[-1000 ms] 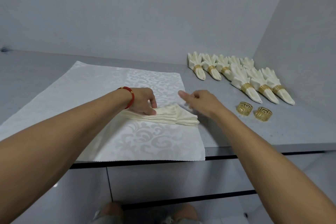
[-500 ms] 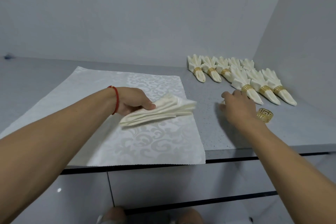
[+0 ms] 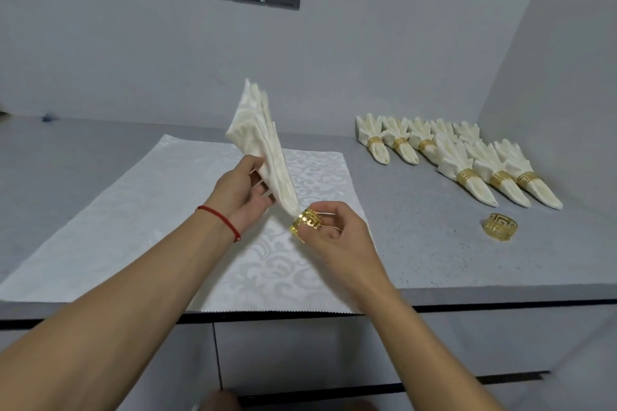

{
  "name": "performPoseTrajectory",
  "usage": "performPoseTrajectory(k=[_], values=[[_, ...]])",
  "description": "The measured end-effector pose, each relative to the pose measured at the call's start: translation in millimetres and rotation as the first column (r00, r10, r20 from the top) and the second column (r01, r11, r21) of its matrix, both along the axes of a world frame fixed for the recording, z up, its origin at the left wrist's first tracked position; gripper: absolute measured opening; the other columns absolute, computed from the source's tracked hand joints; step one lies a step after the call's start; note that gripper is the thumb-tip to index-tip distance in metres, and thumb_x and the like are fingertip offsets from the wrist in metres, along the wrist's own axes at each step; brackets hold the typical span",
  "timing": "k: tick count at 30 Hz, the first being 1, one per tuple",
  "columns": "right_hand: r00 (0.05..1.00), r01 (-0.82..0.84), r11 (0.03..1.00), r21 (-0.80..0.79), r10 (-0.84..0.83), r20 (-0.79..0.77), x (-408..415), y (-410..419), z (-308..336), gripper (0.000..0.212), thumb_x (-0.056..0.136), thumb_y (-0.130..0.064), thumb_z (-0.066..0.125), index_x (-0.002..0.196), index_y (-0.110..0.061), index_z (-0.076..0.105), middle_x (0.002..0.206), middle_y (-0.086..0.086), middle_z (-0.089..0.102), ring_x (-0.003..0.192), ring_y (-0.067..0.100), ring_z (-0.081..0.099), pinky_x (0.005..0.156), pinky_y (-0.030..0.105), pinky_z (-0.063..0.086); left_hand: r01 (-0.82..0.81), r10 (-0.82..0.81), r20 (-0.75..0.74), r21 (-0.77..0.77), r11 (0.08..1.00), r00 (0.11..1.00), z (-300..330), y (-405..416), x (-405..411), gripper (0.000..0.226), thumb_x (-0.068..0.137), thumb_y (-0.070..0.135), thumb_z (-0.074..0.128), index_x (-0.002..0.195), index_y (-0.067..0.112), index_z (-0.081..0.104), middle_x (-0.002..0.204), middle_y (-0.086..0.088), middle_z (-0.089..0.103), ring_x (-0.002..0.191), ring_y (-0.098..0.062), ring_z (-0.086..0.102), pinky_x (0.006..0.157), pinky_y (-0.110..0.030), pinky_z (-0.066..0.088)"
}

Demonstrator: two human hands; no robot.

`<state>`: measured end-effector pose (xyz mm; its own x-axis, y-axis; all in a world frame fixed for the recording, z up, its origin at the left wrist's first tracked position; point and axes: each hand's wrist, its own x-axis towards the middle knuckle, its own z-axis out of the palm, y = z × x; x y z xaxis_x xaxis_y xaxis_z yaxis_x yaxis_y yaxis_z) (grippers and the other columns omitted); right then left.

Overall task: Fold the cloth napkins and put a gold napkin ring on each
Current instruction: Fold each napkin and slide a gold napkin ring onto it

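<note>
Gold ring point(image 3: 306, 223) sat pinched in your right hand point(image 3: 337, 237), touching the napkin point(image 3: 263, 150) tip. Your left hand point(image 3: 242, 195) gripped that folded napkin above the cloth point(image 3: 133, 210).

Cream napkin point(image 3: 267, 147), gold fret-pattern ring point(image 3: 306, 223), white damask scroll cloth point(image 3: 297, 264), speckled grey desk point(image 3: 417, 243), red wrist cord point(image 3: 220, 218).

Soft, even, cool light – shadows are faint. The worktop point(image 3: 417, 243) edge bows from wide-angle distortion; detail is slightly smeared throughout.
</note>
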<state>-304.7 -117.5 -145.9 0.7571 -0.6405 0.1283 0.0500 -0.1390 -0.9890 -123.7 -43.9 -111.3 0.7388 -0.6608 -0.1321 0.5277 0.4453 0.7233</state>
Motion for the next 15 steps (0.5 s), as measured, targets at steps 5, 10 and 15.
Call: performPoseTrajectory(k=[5, 10, 15], values=[[0.992, 0.079, 0.989, -0.126, -0.066, 0.108, 21, 10, 9, 0.036, 0.087, -0.032, 0.083, 0.116, -0.030, 0.061, 0.113, -0.013, 0.068, 0.099, 0.004, 0.070, 0.082, 0.023, 0.058, 0.087, -0.086, 0.039, -0.013, 0.996, 0.995, -9, 7, -12, 0.015, 0.095, 0.008, 0.054, 0.109, 0.005, 0.060, 0.092, -0.013, 0.070, 0.088, -0.027, 0.071, 0.086, -0.046, 0.059], [0.988, 0.142, 0.810, -0.569, -0.148, 0.036, 38, 3, 26, 0.034, 0.089, -0.037, 0.074, 0.115, -0.033, 0.051, 0.111, -0.017, 0.062, 0.101, 0.002, 0.060, 0.086, 0.028, 0.051, 0.184, -0.184, 0.028, -0.001, 0.983, 0.983, -21, 11, -26, 0.025, 0.086, 0.008, 0.058, 0.110, 0.002, 0.062, 0.102, -0.016, 0.068, 0.085, -0.027, 0.070, 0.087, -0.044, 0.056], [0.988, 0.133, 0.760, -0.637, -0.150, 0.027, 40, 0, 31, 0.039, 0.088, -0.036, 0.074, 0.117, -0.032, 0.049, 0.112, -0.013, 0.060, 0.101, 0.009, 0.059, 0.088, 0.038, 0.052, 0.285, -0.286, 0.007, 0.024, 0.958, 0.958, -14, 20, -22, 0.037, 0.082, 0.003, 0.055, 0.118, 0.003, 0.065, 0.118, -0.022, 0.068, 0.112, -0.036, 0.065, 0.105, -0.052, 0.048]])
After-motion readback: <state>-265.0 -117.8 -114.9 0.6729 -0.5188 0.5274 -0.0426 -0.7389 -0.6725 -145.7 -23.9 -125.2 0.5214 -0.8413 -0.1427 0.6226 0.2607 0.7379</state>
